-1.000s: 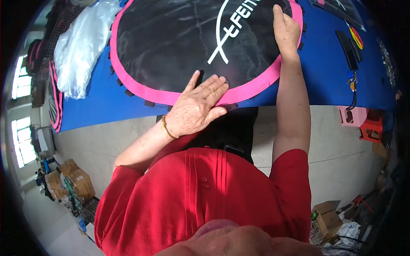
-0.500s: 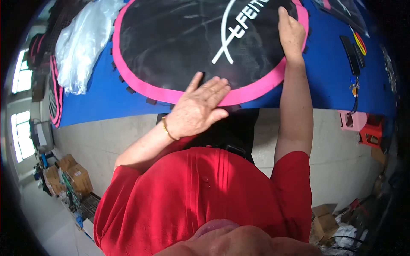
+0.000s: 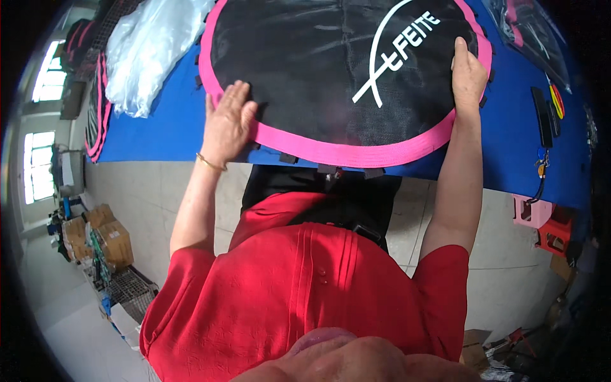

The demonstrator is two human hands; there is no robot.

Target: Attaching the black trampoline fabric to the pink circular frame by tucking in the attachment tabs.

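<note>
A large round black mat [image 3: 299,70] with a wide pink border and white lettering lies on the blue table, running out of the picture at the top. Small black tabs stick out around its rim. My left hand [image 3: 227,124] rests on the pink border at the mat's near left, fingers stretched out and palm down. At the right side, my right hand [image 3: 470,79] is closed over the border, thumb on top and fingers curled, partly hidden.
Clear plastic bags [image 3: 149,54] lie at the table's left, beside another pink-and-black piece [image 3: 97,114]. On the right are black-handled tools [image 3: 543,118], a key bunch [image 3: 541,164] and a bagged pink-and-black item [image 3: 528,32]. Stools [image 3: 552,237] and cardboard boxes [image 3: 111,242] stand on the floor.
My left hand has slid left along the border, from the near middle to the near left. In the picture, the mat and my right hand sit further right and slightly lower.
</note>
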